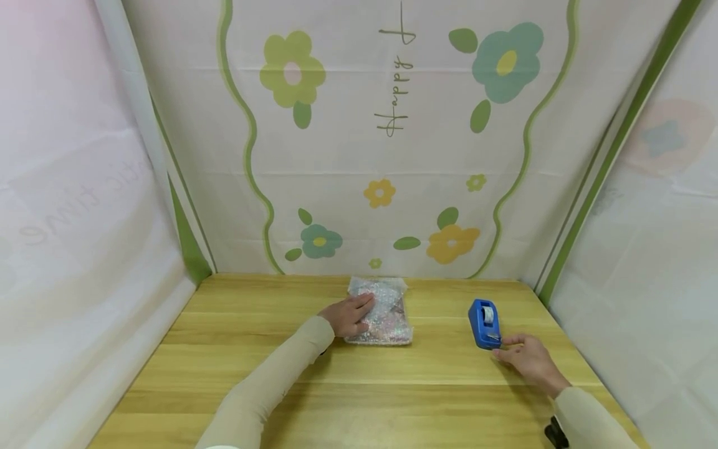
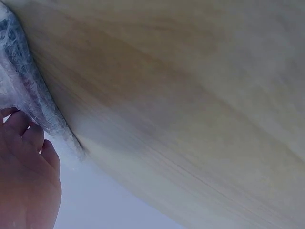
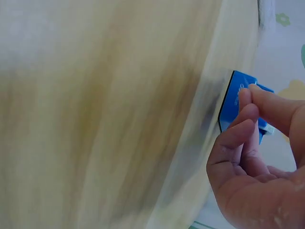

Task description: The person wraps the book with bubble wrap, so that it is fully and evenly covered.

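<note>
A flat bubble-wrapped package (image 1: 387,330) lies on the table near the back edge. My left hand (image 1: 349,315) rests on its left side, fingers extended over the wrap. In the left wrist view, those fingers press on the crinkled clear wrap (image 2: 24,76). What the wrap encloses is not clear. To the right stands a blue tape dispenser (image 1: 478,324) with a roll of tape (image 1: 488,315) in it. At its near, cutter end, my right hand (image 1: 528,360) brings thumb and forefinger together, pinching at the tape's end; the clear strip itself hardly shows.
The wood-grain table (image 1: 404,399) runs up to a flowered cloth backdrop (image 1: 348,143). Cloth walls close in the left (image 1: 73,249) and right (image 1: 645,280) sides. The dispenser stands apart from the package, nearer the right wall.
</note>
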Action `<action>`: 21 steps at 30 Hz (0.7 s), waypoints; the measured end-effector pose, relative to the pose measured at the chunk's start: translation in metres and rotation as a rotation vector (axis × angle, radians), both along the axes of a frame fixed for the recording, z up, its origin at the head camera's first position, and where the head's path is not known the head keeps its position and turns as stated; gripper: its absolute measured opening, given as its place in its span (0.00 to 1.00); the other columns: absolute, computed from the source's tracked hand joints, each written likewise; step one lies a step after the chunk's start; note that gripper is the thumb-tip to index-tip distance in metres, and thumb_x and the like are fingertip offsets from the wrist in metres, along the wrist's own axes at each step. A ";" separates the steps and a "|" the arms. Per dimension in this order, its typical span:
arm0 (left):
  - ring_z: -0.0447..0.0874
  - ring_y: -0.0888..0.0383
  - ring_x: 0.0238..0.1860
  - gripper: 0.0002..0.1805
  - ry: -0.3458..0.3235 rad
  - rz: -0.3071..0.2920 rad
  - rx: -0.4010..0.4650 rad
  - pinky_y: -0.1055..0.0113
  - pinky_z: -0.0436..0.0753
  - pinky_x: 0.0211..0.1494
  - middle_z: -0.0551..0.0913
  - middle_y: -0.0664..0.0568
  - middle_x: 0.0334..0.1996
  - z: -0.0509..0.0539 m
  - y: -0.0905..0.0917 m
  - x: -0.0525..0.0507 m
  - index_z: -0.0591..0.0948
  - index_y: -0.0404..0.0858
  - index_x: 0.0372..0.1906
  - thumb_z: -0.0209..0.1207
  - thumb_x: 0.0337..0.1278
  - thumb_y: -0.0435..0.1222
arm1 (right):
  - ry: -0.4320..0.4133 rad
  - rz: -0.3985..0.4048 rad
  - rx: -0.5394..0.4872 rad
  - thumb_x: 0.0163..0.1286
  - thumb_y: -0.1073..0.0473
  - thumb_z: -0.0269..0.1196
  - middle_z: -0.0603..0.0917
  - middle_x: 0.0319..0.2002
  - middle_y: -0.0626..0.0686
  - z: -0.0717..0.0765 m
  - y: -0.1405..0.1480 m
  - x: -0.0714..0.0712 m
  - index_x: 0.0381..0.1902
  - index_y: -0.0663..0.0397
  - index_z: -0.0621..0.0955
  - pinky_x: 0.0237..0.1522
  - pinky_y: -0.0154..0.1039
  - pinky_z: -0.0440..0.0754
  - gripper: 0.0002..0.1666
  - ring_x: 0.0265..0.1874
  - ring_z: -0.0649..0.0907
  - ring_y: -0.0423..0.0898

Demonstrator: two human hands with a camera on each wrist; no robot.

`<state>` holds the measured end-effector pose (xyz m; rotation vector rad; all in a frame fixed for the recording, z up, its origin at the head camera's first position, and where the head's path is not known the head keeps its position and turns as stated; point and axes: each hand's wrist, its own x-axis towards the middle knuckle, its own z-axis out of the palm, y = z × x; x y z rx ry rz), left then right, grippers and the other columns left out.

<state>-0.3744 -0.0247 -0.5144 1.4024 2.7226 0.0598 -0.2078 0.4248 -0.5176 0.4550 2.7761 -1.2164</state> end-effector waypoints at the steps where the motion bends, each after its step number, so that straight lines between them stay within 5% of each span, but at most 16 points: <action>1: 0.54 0.47 0.86 0.38 0.000 0.000 0.004 0.53 0.59 0.87 0.55 0.43 0.86 -0.001 0.000 0.000 0.56 0.34 0.85 0.46 0.84 0.51 | -0.003 0.002 0.000 0.69 0.46 0.74 0.89 0.47 0.61 0.000 0.000 -0.001 0.62 0.73 0.77 0.40 0.39 0.82 0.39 0.44 0.85 0.50; 14: 0.53 0.48 0.86 0.38 0.006 -0.014 0.003 0.53 0.60 0.87 0.54 0.44 0.86 -0.010 0.000 -0.005 0.56 0.35 0.85 0.45 0.84 0.53 | 0.013 0.014 0.035 0.70 0.54 0.73 0.91 0.40 0.57 -0.004 0.001 0.001 0.51 0.71 0.85 0.38 0.36 0.82 0.24 0.38 0.84 0.44; 21: 0.53 0.50 0.87 0.39 0.027 0.004 -0.037 0.56 0.59 0.87 0.54 0.46 0.86 -0.010 0.001 -0.008 0.55 0.37 0.86 0.45 0.84 0.54 | 0.019 0.077 -0.022 0.79 0.58 0.64 0.92 0.45 0.58 0.014 0.001 0.010 0.51 0.69 0.86 0.35 0.36 0.84 0.16 0.39 0.85 0.43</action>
